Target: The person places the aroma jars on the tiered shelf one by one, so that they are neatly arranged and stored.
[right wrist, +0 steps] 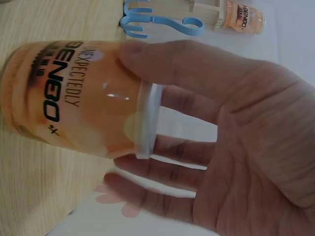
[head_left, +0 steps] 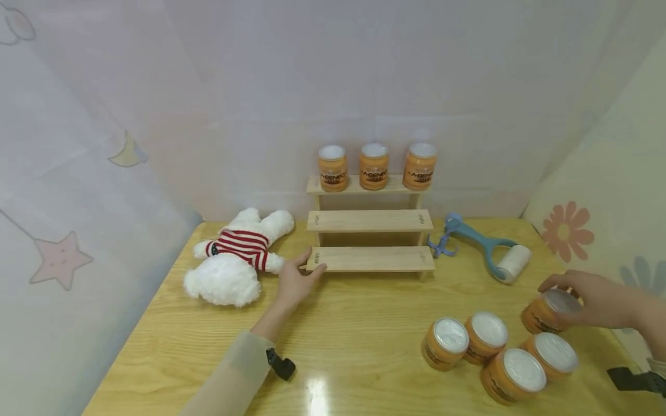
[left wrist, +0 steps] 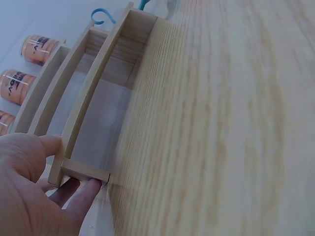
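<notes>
A three-step wooden rack (head_left: pixel 372 259) stands at the back of the table, with three orange jars (head_left: pixel 373 166) on its top step. My left hand (head_left: pixel 311 263) holds the left end of the lowest step; in the left wrist view the thumb lies on one side of that end of the rack (left wrist: pixel 93 98) and the fingers (left wrist: pixel 86 191) on the other. At the right edge my right hand (head_left: pixel 567 294) grips a tilted orange jar (head_left: pixel 543 315) from above. Close up, the fingers (right wrist: pixel 187 59) wrap the white lid of this jar (right wrist: pixel 74 98).
Several more orange jars (head_left: pixel 486 335) stand clustered at the front right of the table. A white plush bear (head_left: pixel 234 263) in a striped shirt lies left of the rack. A blue lint roller (head_left: pixel 494 251) lies right of it. Fabric walls enclose the table.
</notes>
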